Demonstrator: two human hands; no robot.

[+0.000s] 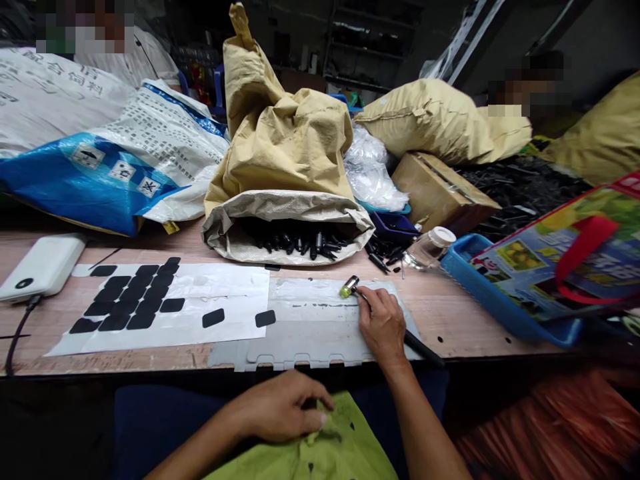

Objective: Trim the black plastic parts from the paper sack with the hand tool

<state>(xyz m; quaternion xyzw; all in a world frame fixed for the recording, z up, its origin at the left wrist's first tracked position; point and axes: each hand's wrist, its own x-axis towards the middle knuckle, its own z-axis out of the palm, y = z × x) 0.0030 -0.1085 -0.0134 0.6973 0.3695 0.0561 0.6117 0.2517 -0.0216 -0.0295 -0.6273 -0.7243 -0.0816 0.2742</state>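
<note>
Gripping right hand (383,321): hammer (350,287) was held over grey board (310,337).
Left hand (285,407): bent at green cloth (357,437); grip could not be told.

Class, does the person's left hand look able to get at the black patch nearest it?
Probably yes. The left hand is at the green cloth, and nothing seems to stand between it and the black patch, though it would have to rise over the edge of the table.
</note>
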